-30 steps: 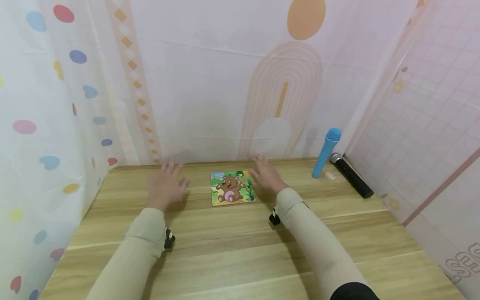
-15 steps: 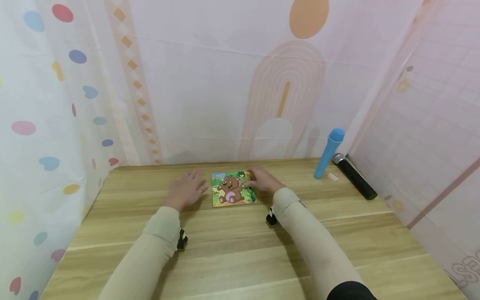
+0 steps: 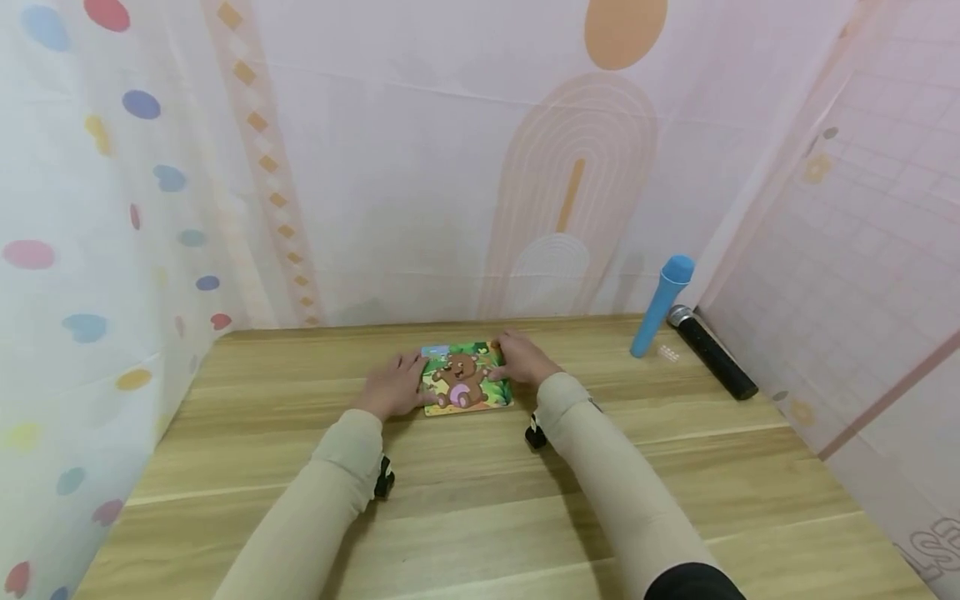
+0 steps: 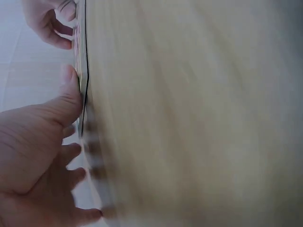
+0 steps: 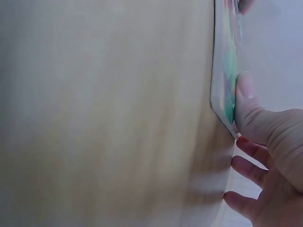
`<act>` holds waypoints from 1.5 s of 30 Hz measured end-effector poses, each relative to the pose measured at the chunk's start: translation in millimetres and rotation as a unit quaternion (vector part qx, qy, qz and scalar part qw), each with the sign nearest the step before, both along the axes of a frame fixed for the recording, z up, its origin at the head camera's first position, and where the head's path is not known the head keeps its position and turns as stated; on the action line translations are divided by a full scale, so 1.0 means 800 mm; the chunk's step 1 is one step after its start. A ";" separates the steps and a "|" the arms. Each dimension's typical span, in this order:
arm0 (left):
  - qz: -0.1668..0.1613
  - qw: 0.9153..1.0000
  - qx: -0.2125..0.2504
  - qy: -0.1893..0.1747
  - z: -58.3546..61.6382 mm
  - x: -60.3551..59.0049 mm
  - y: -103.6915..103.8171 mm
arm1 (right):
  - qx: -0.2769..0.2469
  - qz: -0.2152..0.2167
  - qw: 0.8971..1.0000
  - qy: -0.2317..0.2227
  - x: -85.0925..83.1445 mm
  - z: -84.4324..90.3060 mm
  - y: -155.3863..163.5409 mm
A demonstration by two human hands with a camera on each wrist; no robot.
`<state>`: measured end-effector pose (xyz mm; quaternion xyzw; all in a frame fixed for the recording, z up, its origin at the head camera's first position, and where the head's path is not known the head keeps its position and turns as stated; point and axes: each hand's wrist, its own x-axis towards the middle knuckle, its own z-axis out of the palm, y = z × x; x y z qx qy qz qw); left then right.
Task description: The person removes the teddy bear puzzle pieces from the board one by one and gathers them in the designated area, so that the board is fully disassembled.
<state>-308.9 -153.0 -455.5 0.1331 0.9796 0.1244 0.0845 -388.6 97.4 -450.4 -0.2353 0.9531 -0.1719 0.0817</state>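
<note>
Grips the near end of a thin, flat, grey-edged board [image 4: 84, 52], seen side-on, with left hand [image 4: 35, 146], using thumb and bent fingers beside a blurred, pale-brown, wood-grained surface [image 4: 184, 118]. Shows right hand [image 4: 46, 22] at the board's far end with curled fingers.

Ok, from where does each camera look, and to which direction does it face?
Head: worn on the head, facing forward and down at the bear picture board on the table; left grip, right grip and beige sleeves show.
Left wrist: on that wrist, facing the board edge-on over the table; left grip large, part of right grip at the top.
Right wrist: on that wrist, facing the board's right end; right grip large, one fingertip at the top edge.
Both wrist views share the board and the table.
</note>
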 end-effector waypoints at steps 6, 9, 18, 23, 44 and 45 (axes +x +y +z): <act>0.027 0.997 0.031 -0.060 0.007 0.003 0.007 | 0.019 0.002 0.999 -0.035 0.002 0.013 -0.009; 0.039 0.996 0.031 -0.076 0.016 0.008 0.016 | 0.033 -0.004 0.998 -0.058 0.001 0.019 -0.011; 0.054 0.996 0.014 -0.075 0.027 0.007 0.029 | 0.075 0.005 0.994 -0.073 -0.006 0.026 -0.011; 0.064 0.995 -0.001 -0.079 0.031 0.006 0.033 | 0.095 0.016 0.993 -0.067 -0.009 0.030 -0.014; 0.079 0.991 0.016 -0.103 0.026 0.005 0.034 | 0.112 0.009 0.991 -0.075 -0.013 0.027 -0.018; 0.080 0.991 0.016 -0.104 0.027 0.006 0.034 | 0.114 0.010 0.991 -0.076 -0.013 0.026 -0.019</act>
